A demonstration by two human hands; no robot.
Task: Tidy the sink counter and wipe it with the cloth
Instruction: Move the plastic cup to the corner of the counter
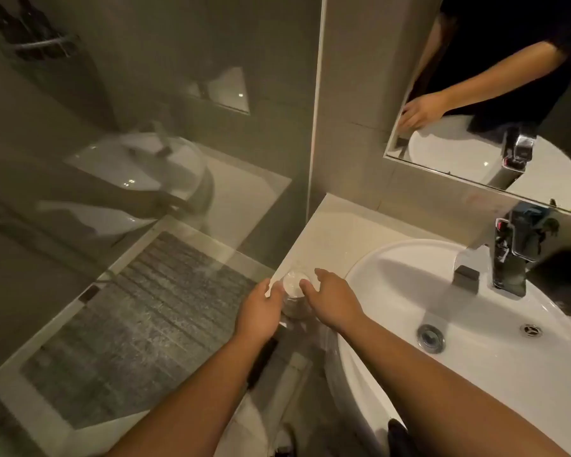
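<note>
A clear drinking glass (293, 286) stands upright at the front left corner of the cream sink counter (330, 232). My left hand (261, 313) wraps its left side, thumb against the rim. My right hand (332, 300) closes on its right side, with thumb and forefinger around the rim. Whether the glass rests on the counter or is lifted just off its edge I cannot tell. No cloth is in view.
A white basin (475, 328) with a chrome tap (511, 255) fills the counter's right part. Behind it hangs a mirror (475, 103). A glass shower screen (145, 192) borders the counter on the left. A dark object (564, 282) lies at the far right.
</note>
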